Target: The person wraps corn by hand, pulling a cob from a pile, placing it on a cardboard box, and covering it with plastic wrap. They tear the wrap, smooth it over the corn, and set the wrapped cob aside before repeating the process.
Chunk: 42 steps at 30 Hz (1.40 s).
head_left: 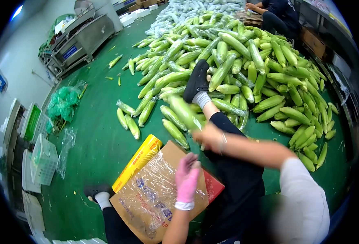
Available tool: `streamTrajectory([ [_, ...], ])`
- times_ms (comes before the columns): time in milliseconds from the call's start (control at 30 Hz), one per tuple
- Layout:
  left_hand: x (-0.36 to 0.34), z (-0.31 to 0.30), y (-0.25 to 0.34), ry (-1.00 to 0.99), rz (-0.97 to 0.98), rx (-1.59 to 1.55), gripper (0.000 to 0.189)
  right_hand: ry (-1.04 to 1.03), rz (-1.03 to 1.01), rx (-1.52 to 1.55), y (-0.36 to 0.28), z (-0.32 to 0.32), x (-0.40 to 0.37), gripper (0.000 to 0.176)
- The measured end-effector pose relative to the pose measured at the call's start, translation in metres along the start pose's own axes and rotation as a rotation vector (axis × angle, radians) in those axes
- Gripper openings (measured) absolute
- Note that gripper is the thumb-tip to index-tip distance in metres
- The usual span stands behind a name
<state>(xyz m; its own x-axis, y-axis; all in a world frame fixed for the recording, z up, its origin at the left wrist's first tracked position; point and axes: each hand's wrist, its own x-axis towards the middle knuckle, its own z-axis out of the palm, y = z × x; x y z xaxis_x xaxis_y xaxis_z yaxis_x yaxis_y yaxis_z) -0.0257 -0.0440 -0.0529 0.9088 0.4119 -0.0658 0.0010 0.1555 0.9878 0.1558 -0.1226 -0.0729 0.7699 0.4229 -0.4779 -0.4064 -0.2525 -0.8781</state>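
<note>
My right hand (212, 138) is wrapped round the lower end of an ear of corn (182, 110) in its green husk, smeared by motion. Pink glove on and fingertips bare, my left hand (187, 177) hovers over a flat cardboard box (134, 205) between my legs, its fingers stretched out and empty. Clear cling film (159, 183) lies across the box top. Along the box's far left edge rests a yellow cling film roll box (136, 162).
A big heap of corn (277, 77) covers the floor ahead, with film-wrapped ears (191, 16) at the back. A person (279, 16) sits at the upper right. Left stand a metal cart (81, 40), green netting (63, 101) and a white basket (45, 160).
</note>
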Motion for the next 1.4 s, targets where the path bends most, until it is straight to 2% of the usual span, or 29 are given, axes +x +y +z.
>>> streamTrajectory([
  [67, -0.005, -0.019, 0.018, 0.126, 0.017, -0.025, 0.031, 0.169, -0.118, -0.184, -0.067, -0.038, 0.120, 0.028],
  [167, -0.037, -0.056, 0.028, 0.278, 0.013, 0.046, 0.025, 0.570, -0.612, -0.415, -0.168, -0.096, 0.170, 0.036],
  [233, -0.074, -0.084, 0.020, 0.337, -0.029, 0.121, 0.023, 0.401, -0.768, -0.416, -0.197, -0.151, 0.156, 0.047],
  [267, -0.093, -0.097, 0.016, 0.395, -0.064, 0.130, 0.024, 0.482, -0.770, -0.426, -0.185, -0.170, 0.120, 0.044],
  [300, -0.115, -0.101, 0.017, 0.411, -0.111, 0.104, 0.024, 0.518, -0.878, -0.430, -0.151, -0.197, 0.092, 0.042],
  [333, -0.136, -0.116, 0.014, 0.419, -0.167, 0.013, 0.026, 0.441, -0.773, -0.424, -0.110, -0.224, 0.057, 0.036],
  [400, -0.167, -0.111, 0.021, 0.664, -0.284, 0.208, 0.029, 0.325, -0.511, -0.686, 0.010, -0.277, -0.023, 0.028],
  [433, -0.180, -0.118, 0.017, 0.683, -0.317, 0.262, 0.029, 0.386, -0.434, -1.015, 0.096, -0.305, -0.060, 0.023],
  [467, -0.191, -0.124, 0.016, 0.712, -0.341, 0.316, 0.029, 0.297, -0.289, -1.114, 0.152, -0.310, -0.126, 0.023],
  [500, -0.195, -0.124, 0.016, 0.768, -0.356, 0.292, 0.030, 0.092, 0.129, -1.298, 0.212, -0.321, -0.174, 0.038],
  [533, -0.196, -0.127, 0.018, 0.761, -0.348, 0.308, 0.031, 0.092, 0.177, -1.308, 0.268, -0.317, -0.227, 0.059],
  [567, -0.195, -0.127, 0.019, 0.737, -0.309, 0.356, 0.031, 0.022, 0.406, -1.382, 0.314, -0.314, -0.274, 0.076],
  [600, -0.192, -0.130, 0.024, 0.711, -0.267, 0.409, 0.030, -0.047, 0.536, -1.384, 0.321, -0.296, -0.304, 0.086],
  [633, -0.188, -0.145, 0.013, 0.661, -0.139, 0.503, 0.029, -0.011, 0.497, -1.421, 0.334, -0.285, -0.325, 0.087],
  [700, -0.186, -0.167, 0.006, 0.653, -0.111, 0.574, 0.026, 0.099, 0.442, -1.463, 0.354, -0.293, -0.341, 0.087],
  [733, -0.179, -0.144, 0.019, 0.707, -0.181, 0.461, 0.028, 0.160, 0.424, -1.446, 0.372, -0.302, -0.337, 0.087],
  [833, -0.187, -0.166, 0.016, 0.676, -0.156, 0.522, 0.025, 0.102, 0.424, -1.256, 0.337, -0.319, -0.318, 0.078],
  [867, -0.196, -0.175, 0.010, 0.668, -0.140, 0.639, 0.026, 0.231, 0.196, -1.273, 0.334, -0.326, -0.310, 0.073],
  [900, -0.196, -0.157, 0.027, 0.711, -0.252, 0.630, 0.026, 0.299, 0.204, -1.024, 0.280, -0.306, -0.289, 0.062],
  [933, -0.211, -0.187, -0.003, 0.680, -0.152, 0.788, 0.028, 0.338, 0.008, -0.750, 0.231, -0.281, -0.269, 0.053],
  [967, -0.213, -0.182, -0.002, 0.696, -0.186, 0.829, 0.030, 0.303, -0.107, -0.601, 0.170, -0.247, -0.254, 0.050],
  [1033, -0.215, -0.185, -0.017, 0.683, -0.209, 0.981, 0.036, 0.122, -0.437, -0.596, 0.061, -0.165, -0.239, 0.054],
  [1067, -0.212, -0.177, -0.012, 0.650, -0.204, 1.049, 0.041, 0.184, -0.737, -0.742, 0.055, -0.134, -0.223, 0.060],
  [1133, -0.208, -0.172, -0.015, 0.523, -0.224, 1.220, 0.045, -0.245, -0.923, -0.723, -0.006, -0.045, -0.200, 0.069],
  [1200, -0.196, -0.167, -0.011, 0.442, -0.284, 1.371, 0.046, -0.454, -1.070, -0.643, 0.005, 0.038, -0.165, 0.069],
  [1267, -0.193, -0.175, -0.010, 0.474, -0.304, 1.370, 0.037, -0.600, -1.022, -0.622, 0.041, 0.111, -0.133, 0.070],
  [1333, -0.201, -0.186, -0.007, 0.335, -0.420, 1.182, 0.030, -0.679, -0.971, -0.632, 0.071, 0.144, -0.119, 0.071],
  [1367, -0.211, -0.192, -0.012, 0.382, -0.267, 1.154, 0.031, -0.742, -0.904, -0.640, 0.078, 0.153, -0.121, 0.072],
  [1400, -0.227, -0.201, -0.012, 0.392, -0.274, 1.150, 0.031, -0.754, -0.904, -0.642, 0.083, 0.153, -0.122, 0.072],
])
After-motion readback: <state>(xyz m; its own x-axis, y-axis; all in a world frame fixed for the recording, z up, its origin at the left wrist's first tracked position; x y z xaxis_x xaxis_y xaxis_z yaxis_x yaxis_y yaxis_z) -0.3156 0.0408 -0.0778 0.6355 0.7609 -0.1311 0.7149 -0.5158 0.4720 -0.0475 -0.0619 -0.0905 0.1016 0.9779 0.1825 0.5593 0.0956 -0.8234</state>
